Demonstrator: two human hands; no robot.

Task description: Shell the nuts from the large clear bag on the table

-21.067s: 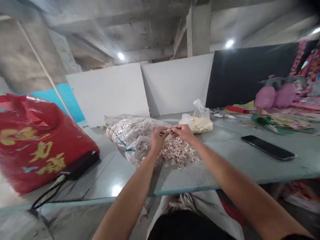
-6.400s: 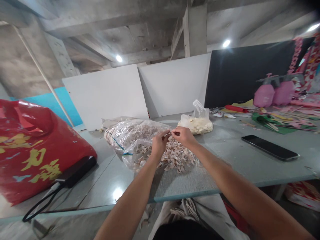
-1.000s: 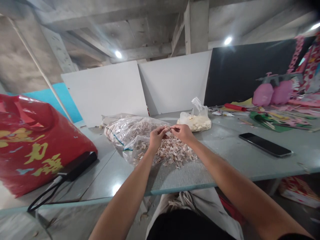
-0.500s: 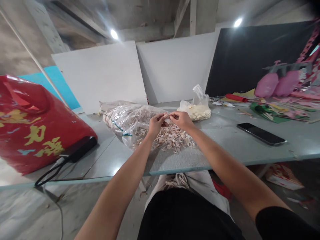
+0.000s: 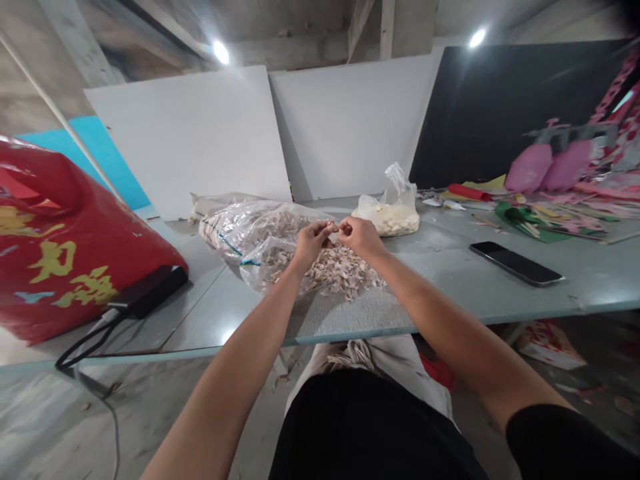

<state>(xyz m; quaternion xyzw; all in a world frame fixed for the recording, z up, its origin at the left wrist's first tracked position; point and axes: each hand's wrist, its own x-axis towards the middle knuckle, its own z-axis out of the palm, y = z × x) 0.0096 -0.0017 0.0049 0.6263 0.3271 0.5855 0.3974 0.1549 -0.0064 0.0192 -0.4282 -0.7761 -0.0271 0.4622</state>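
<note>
Found sm. piece (image 5: 333, 227) pinched in L fingers (image 5: 323, 230), beside narrowly closed R fingers (image 5: 347, 230) (can't tell if holding), above flakes (image 5: 345, 272)

Top (image 5: 365, 427): plain black; smooth, matte-looking cloth
Right sleeve (image 5: 565, 437): black; short, ending above the elbow in a curved hem
Trousers (image 5: 425, 373): pale greyish beige; loose and creased; pale gathered strands (image 5: 356, 352) over the lap, cord or cloth unclear
Left hand (image 5: 311, 244), right hand (image 5: 363, 237): bare

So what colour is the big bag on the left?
The big bag is shiny red with yellow markings; the head view shows it best.
</note>
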